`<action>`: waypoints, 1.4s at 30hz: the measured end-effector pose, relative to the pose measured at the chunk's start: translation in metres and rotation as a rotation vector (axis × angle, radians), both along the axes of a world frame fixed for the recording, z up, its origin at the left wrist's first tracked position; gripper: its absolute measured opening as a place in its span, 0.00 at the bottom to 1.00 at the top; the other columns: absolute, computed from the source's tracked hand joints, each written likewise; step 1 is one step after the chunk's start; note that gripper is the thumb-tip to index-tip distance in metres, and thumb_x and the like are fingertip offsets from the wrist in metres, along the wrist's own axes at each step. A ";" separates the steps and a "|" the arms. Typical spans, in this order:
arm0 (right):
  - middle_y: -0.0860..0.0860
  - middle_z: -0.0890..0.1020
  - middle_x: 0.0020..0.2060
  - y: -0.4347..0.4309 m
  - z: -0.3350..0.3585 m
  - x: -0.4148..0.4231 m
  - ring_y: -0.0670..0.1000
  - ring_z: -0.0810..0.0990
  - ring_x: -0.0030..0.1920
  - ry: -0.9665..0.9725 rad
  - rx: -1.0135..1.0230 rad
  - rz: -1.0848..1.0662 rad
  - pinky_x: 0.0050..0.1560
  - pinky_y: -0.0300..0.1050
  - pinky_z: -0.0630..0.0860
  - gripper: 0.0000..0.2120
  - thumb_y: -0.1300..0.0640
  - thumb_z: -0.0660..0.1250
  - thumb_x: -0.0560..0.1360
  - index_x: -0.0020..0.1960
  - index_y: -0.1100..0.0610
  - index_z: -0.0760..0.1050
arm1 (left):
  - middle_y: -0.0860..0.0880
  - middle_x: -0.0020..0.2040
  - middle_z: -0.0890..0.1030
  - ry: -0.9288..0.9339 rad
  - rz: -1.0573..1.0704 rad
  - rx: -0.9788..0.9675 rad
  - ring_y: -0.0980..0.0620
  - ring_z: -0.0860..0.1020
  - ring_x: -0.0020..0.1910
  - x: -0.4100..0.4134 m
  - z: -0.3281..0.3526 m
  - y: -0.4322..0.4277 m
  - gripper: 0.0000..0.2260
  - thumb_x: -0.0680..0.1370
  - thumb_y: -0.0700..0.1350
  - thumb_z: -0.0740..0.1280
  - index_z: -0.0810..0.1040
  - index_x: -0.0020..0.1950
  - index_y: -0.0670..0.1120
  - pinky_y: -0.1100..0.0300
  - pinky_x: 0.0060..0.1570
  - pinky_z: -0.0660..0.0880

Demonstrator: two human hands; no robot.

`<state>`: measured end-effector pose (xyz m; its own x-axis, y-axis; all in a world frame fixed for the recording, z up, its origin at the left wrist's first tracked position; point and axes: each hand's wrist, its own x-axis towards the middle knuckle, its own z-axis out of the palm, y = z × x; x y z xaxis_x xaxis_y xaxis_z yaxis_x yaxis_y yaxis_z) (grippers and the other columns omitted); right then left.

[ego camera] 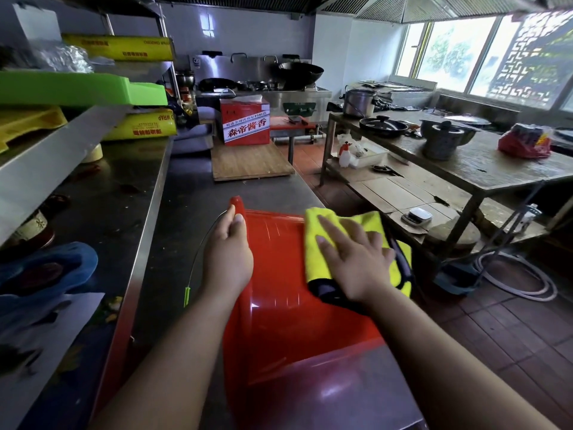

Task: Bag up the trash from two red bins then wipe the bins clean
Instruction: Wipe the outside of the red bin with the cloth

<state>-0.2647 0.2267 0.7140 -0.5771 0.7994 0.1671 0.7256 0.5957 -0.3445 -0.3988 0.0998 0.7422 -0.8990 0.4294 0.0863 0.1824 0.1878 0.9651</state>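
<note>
A red bin (279,305) lies on its side on the steel counter (186,197), its rim pointing away from me. My left hand (228,252) grips the bin's far rim at the left corner. A thin wire handle (198,252) curves down beside that hand. A yellow cloth (356,243) with a dark edge is spread on the bin's upper side. My right hand (356,262) lies flat on the cloth with fingers straight, pressing it against the red plastic. Only one red bin is in view.
A wooden board (251,162) with a red and white carton (245,121) sits further along the counter. Shelves (62,156) with boxes and trays are at the left. A worn table (465,159) with pots stands to the right across a tiled floor aisle.
</note>
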 end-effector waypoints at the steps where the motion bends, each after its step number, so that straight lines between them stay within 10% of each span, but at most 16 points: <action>1: 0.47 0.58 0.74 0.010 -0.003 0.009 0.57 0.56 0.70 0.000 -0.017 -0.071 0.65 0.58 0.55 0.23 0.32 0.47 0.76 0.71 0.28 0.51 | 0.50 0.70 0.70 -0.004 -0.002 0.001 0.51 0.72 0.64 0.001 -0.001 0.000 0.18 0.82 0.53 0.53 0.65 0.72 0.56 0.54 0.61 0.71; 7: 0.46 0.52 0.77 0.024 -0.011 0.012 0.59 0.45 0.76 0.035 -0.125 -0.186 0.70 0.63 0.46 0.26 0.31 0.46 0.76 0.73 0.30 0.47 | 0.51 0.71 0.69 0.000 0.007 0.002 0.60 0.70 0.55 0.000 -0.002 0.005 0.18 0.83 0.53 0.51 0.63 0.73 0.57 0.62 0.47 0.69; 15: 0.42 0.54 0.77 -0.046 0.012 -0.045 0.56 0.46 0.76 0.037 0.007 0.190 0.69 0.61 0.46 0.22 0.38 0.40 0.80 0.74 0.31 0.46 | 0.51 0.72 0.68 0.074 0.019 -0.045 0.52 0.67 0.69 -0.011 -0.006 0.011 0.18 0.83 0.48 0.52 0.67 0.72 0.49 0.71 0.52 0.59; 22: 0.40 0.54 0.76 -0.045 -0.001 -0.033 0.52 0.46 0.76 0.071 0.076 0.258 0.69 0.57 0.45 0.24 0.37 0.40 0.77 0.73 0.30 0.45 | 0.52 0.72 0.67 0.087 0.021 -0.091 0.53 0.65 0.70 -0.010 -0.007 0.010 0.19 0.83 0.49 0.51 0.65 0.74 0.51 0.67 0.59 0.60; 31: 0.43 0.54 0.77 0.017 -0.014 0.014 0.55 0.46 0.77 0.135 -0.183 -0.219 0.71 0.61 0.46 0.21 0.40 0.47 0.81 0.73 0.32 0.52 | 0.51 0.69 0.71 0.018 0.014 0.050 0.53 0.72 0.64 -0.012 -0.011 0.016 0.19 0.82 0.55 0.54 0.66 0.72 0.53 0.61 0.56 0.66; 42: 0.42 0.53 0.77 -0.027 -0.013 -0.019 0.54 0.44 0.77 0.122 -0.029 0.029 0.70 0.59 0.45 0.22 0.37 0.44 0.80 0.73 0.30 0.49 | 0.47 0.64 0.76 0.138 0.110 0.052 0.48 0.75 0.61 -0.004 -0.017 0.010 0.18 0.81 0.51 0.58 0.70 0.69 0.49 0.54 0.60 0.72</action>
<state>-0.2839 0.1992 0.7013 -0.5768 0.7883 0.2141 0.6601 0.6042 -0.4464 -0.4029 0.1103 0.7254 -0.9182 0.3211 0.2319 0.2950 0.1639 0.9413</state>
